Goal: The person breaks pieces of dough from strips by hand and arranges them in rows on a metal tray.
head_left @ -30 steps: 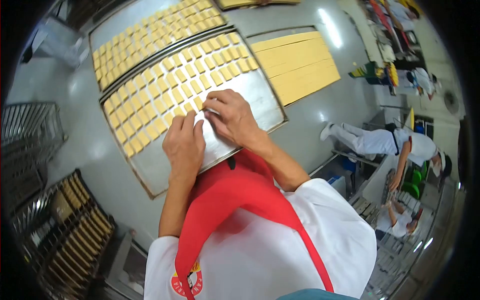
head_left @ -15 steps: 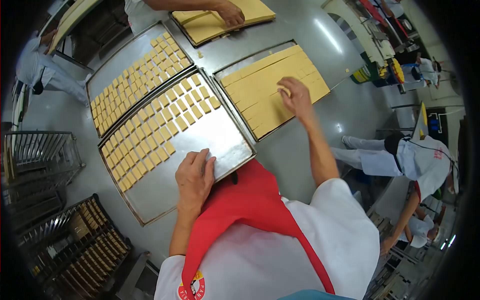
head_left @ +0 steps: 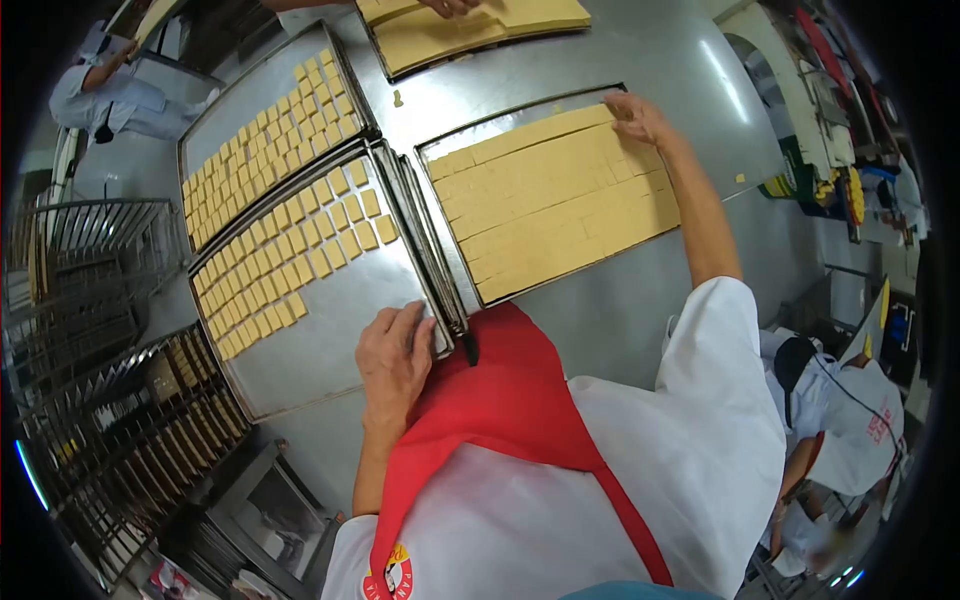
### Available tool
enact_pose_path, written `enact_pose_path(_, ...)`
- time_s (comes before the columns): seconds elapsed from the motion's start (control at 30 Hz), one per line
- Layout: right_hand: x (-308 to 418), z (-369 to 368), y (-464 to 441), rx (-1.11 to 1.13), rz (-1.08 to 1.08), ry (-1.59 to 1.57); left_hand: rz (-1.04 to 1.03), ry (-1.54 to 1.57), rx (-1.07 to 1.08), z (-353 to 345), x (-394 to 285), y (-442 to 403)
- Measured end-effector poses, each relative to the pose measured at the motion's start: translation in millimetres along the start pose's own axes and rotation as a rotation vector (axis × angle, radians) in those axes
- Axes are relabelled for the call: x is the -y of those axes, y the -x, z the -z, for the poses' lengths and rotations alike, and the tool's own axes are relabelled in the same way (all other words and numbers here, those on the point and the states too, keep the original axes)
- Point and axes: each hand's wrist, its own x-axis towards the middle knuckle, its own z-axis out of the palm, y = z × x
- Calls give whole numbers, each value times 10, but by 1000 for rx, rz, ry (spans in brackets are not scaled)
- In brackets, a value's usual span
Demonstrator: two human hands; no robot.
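Note:
My left hand [head_left: 395,355] is over the near right corner of a metal tray [head_left: 330,385], fingers loosely bent and thumb apart, with nothing visible in it. Rows of small yellow dough pieces [head_left: 290,240] lie on that tray, with bare metal nearer me. To the right, another tray [head_left: 520,118] carries a flat yellow dough slab [head_left: 555,195], cut into long strips with some shorter cross cuts. My right hand [head_left: 640,118] reaches to the slab's far right corner, fingers stretched out over its edge. Whether the fingertips touch the dough I cannot tell.
Farther left, a second tray [head_left: 225,130] holds more dough pieces. Another person's hand [head_left: 450,6] is at a dough slab [head_left: 480,30] at the top. Racks [head_left: 150,440] stand at lower left. Co-workers [head_left: 125,95] are at both sides. A dough scrap [head_left: 740,178] lies on the steel table.
My right hand has moved from above the slab's middle right to its far right corner, its fingers straightening. My left hand stays by the tray's corner. The view has shifted.

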Motion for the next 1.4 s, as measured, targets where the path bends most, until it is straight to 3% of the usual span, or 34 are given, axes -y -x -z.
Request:
enact_pose_path(0.03,-69,-21,-41,12,6,-6,14,-5,0,-21,-24,-4)
enact_pose_path(0.13,-55,1,-140,-48,-192,-508,28,-20,-11,-65,-89,-53)
enact_pose_path(0.2,144,203,-299,146,3,363,47,-33,-9,-75,-136,-79)
enact_pose_path(0.33,279,291,-371,185,54,217,50,-42,-27,-113,-168,-103)
enact_pose_path(0.4,330,308,-458,256,-52,336,61,-39,-17,-124,-164,-102)
enact_pose_path(0.53,319,307,-439,254,-42,384,77,-24,-19,-149,-155,-77)
enact_pose_path(0.6,202,242,-331,152,-170,89,57,-9,-25,-117,-162,-84)
enact_pose_path(0.63,94,210,-281,157,-170,91,62,-6,-24,-94,-158,-84)
enact_pose_path(0.7,-77,156,-219,-89,-152,-294,23,-22,11,-35,-134,-83)
enact_pose_path(0.83,1094,216,168,-286,-246,-349,31,51,0,49,-64,-81)
enact_pose_path(0.93,2035,83,437,-172,-229,-528,76,190,16,103,25,-94)
enact_pose_path(1.03,3008,-356,632,137,-35,-552,125,303,65,152,216,-86)
enact_pose_path(1.1,3635,-753,715,249,136,-557,220,785,13,187,273,-80)
enact_pose_path(1.13,3938,-943,738,294,227,-534,225,779,0,237,352,-57)
enact_pose_path(1.2,4457,-1356,782,432,148,-640,295,1132,143,349,552,-6)
enact_pose_path(1.27,4778,-1840,791,392,186,-708,344,1135,127,453,826,103)
enact_pose_path(1.33,5097,-2000,803,404,129,-551,360,875,76,624,1125,233)
enact_pose_path(1.37,5129,-2186,819,288,182,-473,410,666,99,728,1267,326)
enact_pose_path(1.4,5192,-2303,830,175,235,-396,415,683,92,827,1366,411)
